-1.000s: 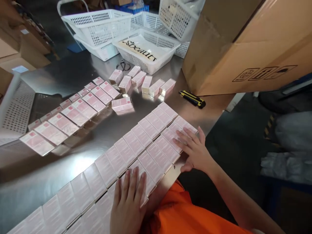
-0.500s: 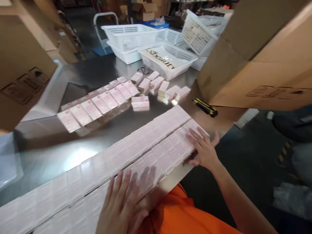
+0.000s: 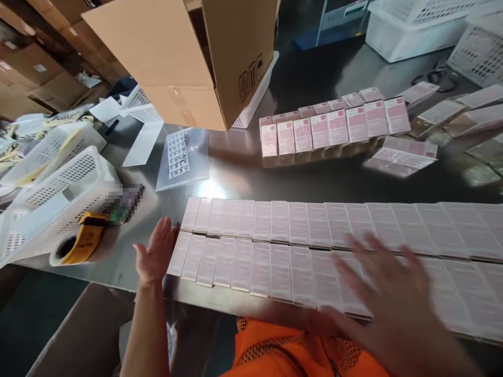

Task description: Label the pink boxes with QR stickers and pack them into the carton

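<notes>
Two long rows of pale pink small boxes (image 3: 281, 267) lie edge to edge along the front of the metal table. My left hand (image 3: 154, 252) is held flat with fingers stretched at the left end of the rows, its palm side against or very near the end boxes. Over the right part of the front row is my right hand (image 3: 387, 293), blurred by motion, fingers spread and holding nothing; whether it touches the boxes I cannot tell. Farther back, more pink boxes (image 3: 338, 128) stand in a slanted double row.
A large open carton (image 3: 184, 99) stands at the back. On the left are white baskets (image 3: 78, 178), a yellow tape roll (image 3: 84, 241) and a sticker sheet (image 3: 178, 153) on a plastic bag. Loose pink boxes (image 3: 404, 154) and white crates (image 3: 408, 36) lie at the back right.
My view has swung to the left end of the table. My left hand has moved from on top of the front row to its left end. My right hand has left the right end.
</notes>
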{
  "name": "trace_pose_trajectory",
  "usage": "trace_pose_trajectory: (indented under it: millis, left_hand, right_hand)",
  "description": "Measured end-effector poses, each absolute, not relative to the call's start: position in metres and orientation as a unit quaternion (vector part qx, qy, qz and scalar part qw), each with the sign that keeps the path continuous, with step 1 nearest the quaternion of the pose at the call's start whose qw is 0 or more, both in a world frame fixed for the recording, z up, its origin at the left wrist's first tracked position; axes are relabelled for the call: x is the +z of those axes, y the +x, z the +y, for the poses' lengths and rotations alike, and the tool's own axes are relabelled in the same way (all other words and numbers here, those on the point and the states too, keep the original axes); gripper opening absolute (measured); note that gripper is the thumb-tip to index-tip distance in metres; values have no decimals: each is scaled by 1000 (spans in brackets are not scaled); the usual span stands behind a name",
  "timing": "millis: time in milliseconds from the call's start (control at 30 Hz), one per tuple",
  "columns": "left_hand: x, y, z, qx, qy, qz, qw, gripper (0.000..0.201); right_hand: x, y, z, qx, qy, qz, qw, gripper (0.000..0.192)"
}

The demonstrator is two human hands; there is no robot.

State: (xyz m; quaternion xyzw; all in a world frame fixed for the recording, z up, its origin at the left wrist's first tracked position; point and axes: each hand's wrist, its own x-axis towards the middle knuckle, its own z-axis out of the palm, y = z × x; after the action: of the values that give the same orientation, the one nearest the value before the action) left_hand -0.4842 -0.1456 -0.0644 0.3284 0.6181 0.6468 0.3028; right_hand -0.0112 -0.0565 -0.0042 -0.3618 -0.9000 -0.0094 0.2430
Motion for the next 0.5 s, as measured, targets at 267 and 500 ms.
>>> trace_pose_trajectory:
  millis: [267, 500]
  left_hand:
    - [-53, -460, -118, 674, 246, 477, 508, 84]
    - [-53, -465, -118, 668, 213, 459, 547, 87]
  right_hand:
    - [0, -214, -94, 112, -111, -984, 88, 87]
    - [-25, -262, -85, 128, -149, -980, 29, 69]
